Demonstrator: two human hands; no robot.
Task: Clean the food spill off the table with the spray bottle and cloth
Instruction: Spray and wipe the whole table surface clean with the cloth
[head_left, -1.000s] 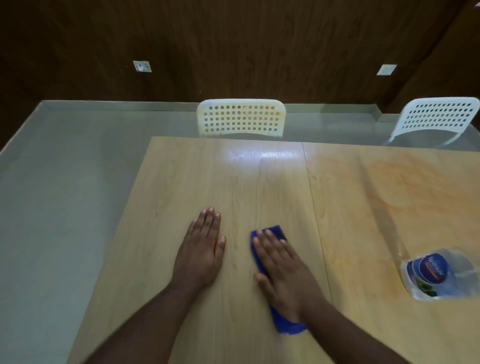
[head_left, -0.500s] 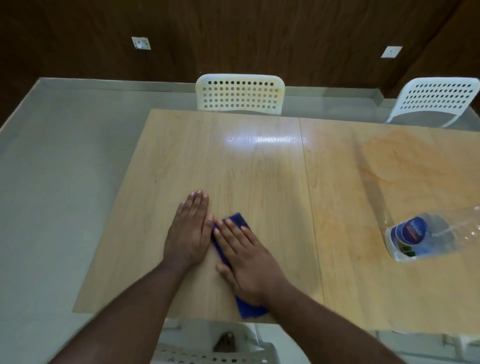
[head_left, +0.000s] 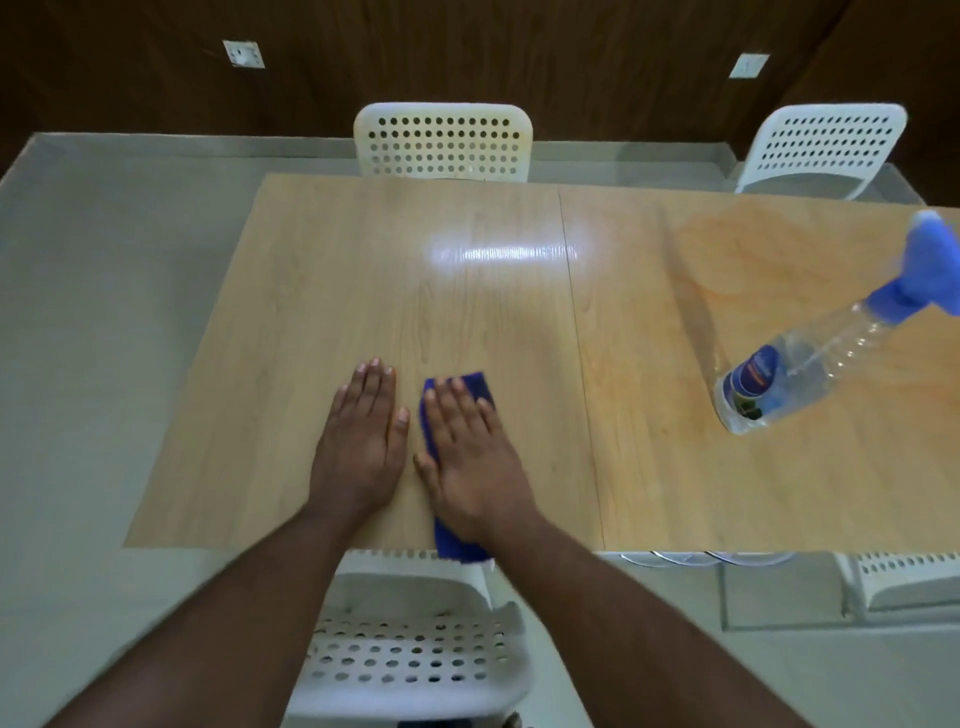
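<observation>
A blue cloth (head_left: 480, 385) lies on the light wooden table (head_left: 291, 312) near its front edge. My right hand (head_left: 470, 452) presses flat on the cloth with straight fingers, and the cloth's near end (head_left: 457, 545) hangs slightly past the table edge. My left hand (head_left: 363, 441) rests flat on the bare wood just left of it, thumb close to the cloth. A clear spray bottle (head_left: 810, 364) with a blue trigger head stands at the right. Around the bottle spreads a faint orange smear (head_left: 769, 249) on the right half of the table.
Two white perforated chairs (head_left: 444, 140) (head_left: 823, 148) stand at the far side of the table. A third white chair (head_left: 415, 649) sits below my arms at the near edge, and part of another chair (head_left: 904, 577) shows at the lower right. Grey floor lies to the left.
My right hand slid the cloth left toward my left hand, then slightly back toward the near edge. The view pulled back, showing the table's front edge and the chair below.
</observation>
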